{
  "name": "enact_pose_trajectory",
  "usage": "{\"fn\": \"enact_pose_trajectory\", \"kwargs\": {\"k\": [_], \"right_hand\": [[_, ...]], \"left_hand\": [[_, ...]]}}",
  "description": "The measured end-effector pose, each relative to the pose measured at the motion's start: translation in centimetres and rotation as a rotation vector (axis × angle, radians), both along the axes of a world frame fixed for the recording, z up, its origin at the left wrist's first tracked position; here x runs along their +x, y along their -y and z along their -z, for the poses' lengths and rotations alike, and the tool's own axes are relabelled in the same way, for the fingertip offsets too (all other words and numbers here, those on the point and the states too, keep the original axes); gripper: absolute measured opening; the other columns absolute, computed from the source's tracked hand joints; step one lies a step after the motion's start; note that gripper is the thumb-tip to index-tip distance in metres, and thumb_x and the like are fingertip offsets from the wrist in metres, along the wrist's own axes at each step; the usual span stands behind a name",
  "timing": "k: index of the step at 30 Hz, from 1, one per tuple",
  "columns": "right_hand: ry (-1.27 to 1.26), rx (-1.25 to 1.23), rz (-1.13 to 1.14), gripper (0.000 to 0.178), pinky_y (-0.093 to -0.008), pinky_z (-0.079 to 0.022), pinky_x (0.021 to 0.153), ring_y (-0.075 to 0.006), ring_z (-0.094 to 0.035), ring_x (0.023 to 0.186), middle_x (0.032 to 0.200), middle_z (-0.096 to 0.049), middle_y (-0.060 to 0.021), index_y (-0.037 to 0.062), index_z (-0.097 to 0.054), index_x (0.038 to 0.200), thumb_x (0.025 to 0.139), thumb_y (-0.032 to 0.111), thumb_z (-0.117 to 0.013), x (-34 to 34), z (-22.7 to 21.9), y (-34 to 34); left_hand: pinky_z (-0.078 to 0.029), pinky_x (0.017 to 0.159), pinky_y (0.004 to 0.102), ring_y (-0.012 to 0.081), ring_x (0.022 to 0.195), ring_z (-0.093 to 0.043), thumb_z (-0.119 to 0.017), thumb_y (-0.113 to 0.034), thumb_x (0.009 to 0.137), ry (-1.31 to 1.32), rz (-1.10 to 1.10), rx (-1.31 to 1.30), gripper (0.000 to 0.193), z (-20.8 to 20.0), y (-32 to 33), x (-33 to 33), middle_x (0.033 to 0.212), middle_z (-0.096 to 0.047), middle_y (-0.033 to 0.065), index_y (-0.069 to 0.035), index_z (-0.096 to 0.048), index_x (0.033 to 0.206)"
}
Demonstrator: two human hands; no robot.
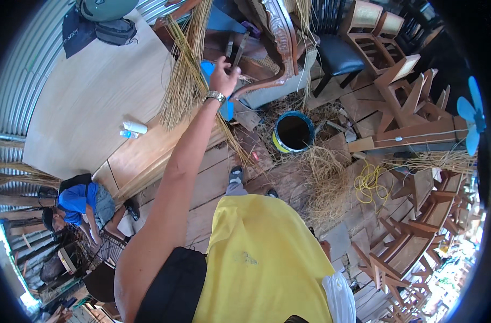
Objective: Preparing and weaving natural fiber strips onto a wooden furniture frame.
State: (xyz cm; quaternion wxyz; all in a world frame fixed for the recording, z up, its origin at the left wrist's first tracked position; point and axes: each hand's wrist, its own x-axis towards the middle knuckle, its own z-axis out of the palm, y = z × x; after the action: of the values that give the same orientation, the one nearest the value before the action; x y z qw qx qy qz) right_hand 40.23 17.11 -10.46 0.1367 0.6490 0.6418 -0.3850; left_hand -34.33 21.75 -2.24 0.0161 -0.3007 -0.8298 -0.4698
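Observation:
My left arm stretches forward over the work area, a metal watch on its wrist. My left hand (224, 79) has its thumb and fingers around the lower end of a flat, narrow grey tool (241, 48); its exact kind is unclear. Around that hand are a carved wooden chair frame (281, 37) with woven cane, a bright blue piece (227, 109) under the wrist, and long bundled straw-like strands (183, 70) to the left. Only a sliver of my right hand (325, 250) shows beside my yellow shirt, its fingers hidden.
A bucket (294, 132) of dark liquid stands on the plank floor, with loose fibre (329, 177) and a yellow cord (372, 183) nearby. Wooden chairs (412, 247) crowd the right. At left are a large tabletop (94, 102) with bottles (134, 128) and a person in blue (75, 202).

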Motion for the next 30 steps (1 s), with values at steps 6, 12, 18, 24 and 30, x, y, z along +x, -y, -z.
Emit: {"fn": "enact_pose_trajectory", "kwargs": {"k": [6, 12, 18, 24, 30], "right_hand": [[0.082, 0.024, 0.185, 0.039, -0.0419, -0.043, 0.047, -0.0257, -0.058, 0.046, 0.051, -0.058, -0.0153, 0.001, -0.062, 0.058, 0.082, 0.031, -0.063, -3.8, 1.0, 6.8], [0.108, -0.007, 0.234, 0.037, -0.0417, -0.044, 0.048, -0.0254, -0.058, 0.047, 0.053, -0.058, -0.0152, 0.0009, -0.062, 0.06, 0.081, 0.031, -0.064, -7.5, 0.7, 11.8], [0.118, -0.03, 0.232, 0.036, -0.0414, -0.044, 0.049, -0.025, -0.058, 0.049, 0.054, -0.059, -0.0151, 0.0007, -0.062, 0.062, 0.081, 0.032, -0.064, -9.4, 0.8, 13.9], [0.114, -0.046, 0.221, 0.035, -0.0412, -0.045, 0.05, -0.0246, -0.059, 0.05, 0.055, -0.06, -0.015, 0.0005, -0.063, 0.064, 0.08, 0.032, -0.065, -9.7, 1.5, 14.5], [0.105, -0.059, 0.209, 0.035, -0.0409, -0.045, 0.051, -0.0242, -0.059, 0.051, 0.056, -0.06, -0.0149, 0.0003, -0.063, 0.066, 0.08, 0.032, -0.066, -9.9, 2.3, 14.2]], "left_hand": [[-0.051, 0.072, 0.0365, 0.0226, 0.076, -0.063, -0.069, -0.025, 0.083, -0.021, -0.161, 0.269, 0.053, -5.9, -0.3, -7.2, 0.087, -0.065, 0.0104, -0.001, -0.05, 0.127], [-0.046, 0.088, 0.0413, 0.0318, 0.097, -0.057, -0.073, -0.039, 0.077, -0.091, -0.476, 0.13, 0.075, -5.8, 2.1, -12.0, 0.111, -0.055, 0.0218, 0.005, -0.044, 0.131], [-0.049, 0.085, 0.0402, 0.0332, 0.099, -0.057, -0.081, -0.045, 0.068, -0.222, -0.4, 0.21, 0.07, -7.5, 1.6, -15.9, 0.112, -0.052, 0.0214, 0.003, -0.06, 0.114], [-0.051, 0.068, 0.0283, 0.013, 0.072, -0.065, -0.078, -0.03, 0.078, 0.02, -0.228, 0.321, 0.039, -9.9, 1.9, -18.9, 0.083, -0.071, 0.0082, 0.003, -0.07, 0.096], [-0.054, 0.07, 0.0266, 0.0147, 0.076, -0.066, -0.065, -0.016, 0.091, 0.382, 0.173, 0.562, 0.024, -9.4, 3.1, -20.4, 0.092, -0.07, 0.0108, 0.003, -0.066, 0.105]]}}
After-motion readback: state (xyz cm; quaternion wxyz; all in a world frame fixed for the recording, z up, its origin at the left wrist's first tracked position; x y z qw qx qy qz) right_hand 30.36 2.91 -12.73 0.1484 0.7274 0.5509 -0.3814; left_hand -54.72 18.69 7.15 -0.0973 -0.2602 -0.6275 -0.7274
